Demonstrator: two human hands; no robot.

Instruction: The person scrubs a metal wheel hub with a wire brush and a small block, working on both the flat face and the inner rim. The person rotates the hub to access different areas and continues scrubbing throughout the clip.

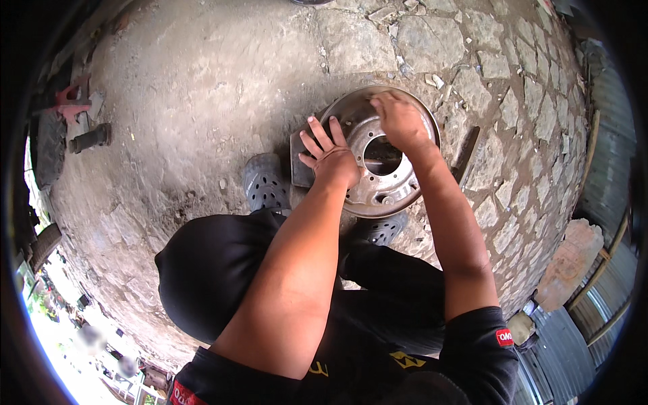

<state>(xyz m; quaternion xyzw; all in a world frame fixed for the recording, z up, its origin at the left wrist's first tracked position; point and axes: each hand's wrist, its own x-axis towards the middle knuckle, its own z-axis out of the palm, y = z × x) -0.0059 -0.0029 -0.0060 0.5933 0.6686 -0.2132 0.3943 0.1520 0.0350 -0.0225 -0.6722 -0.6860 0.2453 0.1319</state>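
Note:
A worn metal truck wheel rim (365, 196) lies flat in front of my feet, with a round centre hole and a ring of bolt holes. My left hand (334, 156) rests on its left side, fingers spread and holding nothing. Over the far right part of the disc, my right hand (401, 123) is closed with fingers bent down against the inner metal. Whatever may be under those fingers is hidden. A flat dark block (299, 162) sticks out from beneath the rim at the left.
Grey clogs (265, 181) on my feet stand close to the rim. To its right lies a dark metal bar (467, 154) on the stone-paved ground (499, 142). A red tool (71, 101) and a dark cylinder (90, 138) are at far left; corrugated sheets (611, 148) line the right.

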